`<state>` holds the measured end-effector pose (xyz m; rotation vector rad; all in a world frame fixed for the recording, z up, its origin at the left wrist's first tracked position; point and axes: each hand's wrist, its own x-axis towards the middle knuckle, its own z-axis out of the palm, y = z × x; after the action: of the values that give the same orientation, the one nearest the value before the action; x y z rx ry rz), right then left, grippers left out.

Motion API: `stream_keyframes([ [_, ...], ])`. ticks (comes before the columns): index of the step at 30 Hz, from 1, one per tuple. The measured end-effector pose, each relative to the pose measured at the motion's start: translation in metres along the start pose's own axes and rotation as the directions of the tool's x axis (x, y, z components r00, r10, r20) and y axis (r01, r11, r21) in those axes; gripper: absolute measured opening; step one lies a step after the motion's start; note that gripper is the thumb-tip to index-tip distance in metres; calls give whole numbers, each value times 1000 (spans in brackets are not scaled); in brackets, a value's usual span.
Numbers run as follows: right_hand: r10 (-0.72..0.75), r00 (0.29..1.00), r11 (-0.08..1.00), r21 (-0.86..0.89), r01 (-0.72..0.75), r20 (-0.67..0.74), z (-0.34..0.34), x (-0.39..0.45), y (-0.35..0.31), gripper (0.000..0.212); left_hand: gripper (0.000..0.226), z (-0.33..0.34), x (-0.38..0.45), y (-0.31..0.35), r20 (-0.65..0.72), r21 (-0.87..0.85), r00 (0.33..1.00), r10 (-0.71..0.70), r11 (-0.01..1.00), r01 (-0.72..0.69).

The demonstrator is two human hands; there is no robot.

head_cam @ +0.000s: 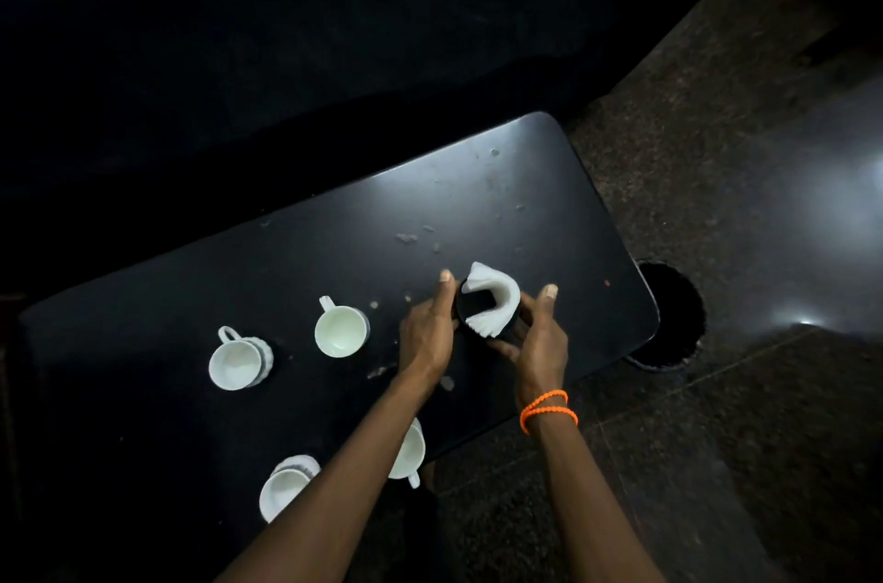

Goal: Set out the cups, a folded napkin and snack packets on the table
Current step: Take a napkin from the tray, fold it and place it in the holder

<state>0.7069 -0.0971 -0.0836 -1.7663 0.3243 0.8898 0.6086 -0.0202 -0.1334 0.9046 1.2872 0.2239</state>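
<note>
A round black holder [470,312] stands on the dark table [306,248], with a white fan-folded napkin [494,305] curled inside it. My left hand [427,334] presses the holder's left side. My right hand [540,339] cups its right and near side. Several white cups sit upright on the table: one [340,331] just left of my left hand, one [239,360] further left, one [284,487] at the near edge, and one [408,453] partly hidden under my left forearm. No snack packets are in view.
Small pale scraps [408,238] litter the table beyond the holder. A round black bin [669,319] stands on the speckled stone floor off the table's right edge. A dark seat [286,57] runs along the far side.
</note>
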Motion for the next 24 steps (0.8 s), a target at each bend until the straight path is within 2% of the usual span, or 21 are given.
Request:
stream_keyframes([
  [5,8,999,999,-39,-7,35,0,-15,16,73,57,-13,-24,-7,-30,-53,999,37,998,-39],
  [10,13,999,998,-65,-11,31,7,-25,26,72,52,-25,-36,-9,-41,-129,999,1,992,-7],
  [14,-16,1000,995,-98,16,3,9,-29,29,60,56,-29,-42,-9,-49,-112,999,8,994,-13],
  [17,-39,999,980,-197,33,-25,12,-31,22,60,60,-30,-44,-11,-46,-54,999,9,998,-11],
  [18,-73,996,965,-254,58,-51,13,-32,18,61,60,-31,-47,-9,-62,-42,998,22,999,-24],
  [21,-264,955,915,-350,202,-137,21,-43,-5,62,81,-40,-54,5,-119,-81,993,22,996,-32],
  [24,-505,858,786,-459,414,-92,37,-51,-26,59,61,-60,-61,22,-132,-156,991,34,986,-55],
])
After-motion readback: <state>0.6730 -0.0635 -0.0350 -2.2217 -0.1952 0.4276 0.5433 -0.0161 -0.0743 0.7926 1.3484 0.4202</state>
